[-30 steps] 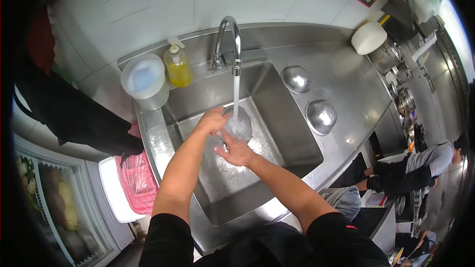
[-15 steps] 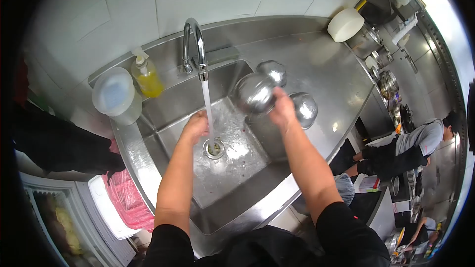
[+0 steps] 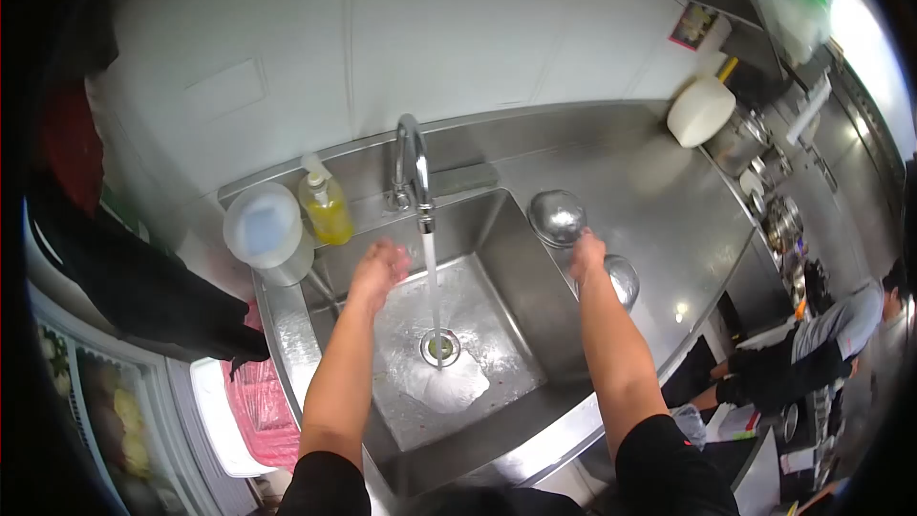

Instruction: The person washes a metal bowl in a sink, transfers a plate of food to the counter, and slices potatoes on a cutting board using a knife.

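Note:
Steel bowls lie upside down on the steel counter right of the sink. My right hand (image 3: 588,256) is closed at the rim of the nearer-to-wall metal bowl (image 3: 557,217), which seems to sit over another bowl. Just below that hand is a second upturned bowl (image 3: 623,281), partly hidden by my wrist. My left hand (image 3: 381,268) hovers over the sink (image 3: 516,268), left of the running faucet (image 3: 416,167), holding nothing, its fingers loosely apart and slightly blurred. Water falls onto the sink floor by the drain (image 3: 440,348).
On the sink's back left corner stand a soap pump bottle (image 3: 327,210) and a plastic tub (image 3: 270,234). A white container (image 3: 701,112) is at the counter's far right. Another person (image 3: 829,330) stands beyond the counter at right. A fridge is at lower left.
My right hand has brought the bowl from above the sink's edge down onto the counter, over the farther bowl. My left hand has lifted away from the water stream. The view has tilted upward.

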